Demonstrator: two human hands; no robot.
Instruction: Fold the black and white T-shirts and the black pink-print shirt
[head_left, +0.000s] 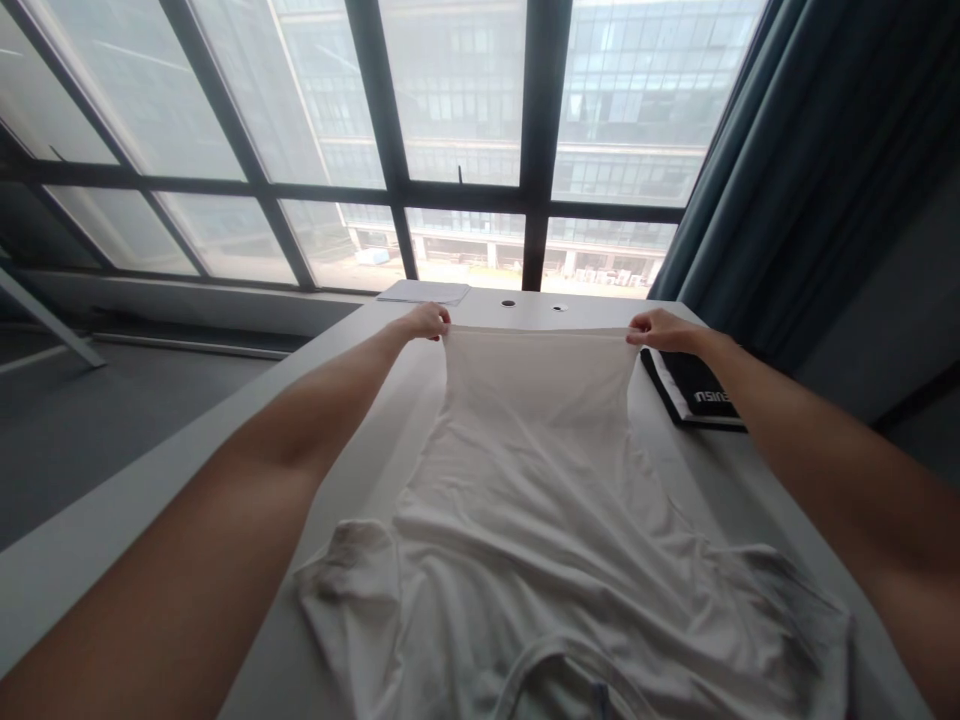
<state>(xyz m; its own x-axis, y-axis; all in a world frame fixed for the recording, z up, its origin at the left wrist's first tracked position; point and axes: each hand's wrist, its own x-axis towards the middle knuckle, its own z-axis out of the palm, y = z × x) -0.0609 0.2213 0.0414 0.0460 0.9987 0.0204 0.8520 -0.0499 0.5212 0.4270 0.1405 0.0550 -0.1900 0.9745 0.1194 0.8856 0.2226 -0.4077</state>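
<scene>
A white T-shirt (525,470) lies over the table with its neckline toward me and its hem at the far end. My left hand (429,321) pinches the left corner of the hem, and my right hand (661,330) pinches the right corner. Between them the hem is stretched nearly straight and looks lifted off the tabletop. Loose folds run across the shirt's middle. Both short sleeves spread out to the sides, and the collar shows at the bottom edge of the view.
Beneath the shirt is a white table (360,360). A black item with white lettering (694,385) lies on its right side, close to my right forearm. White sheets (424,291) rest at the far left edge. Windows stand beyond, with a dark curtain (735,180) on the right.
</scene>
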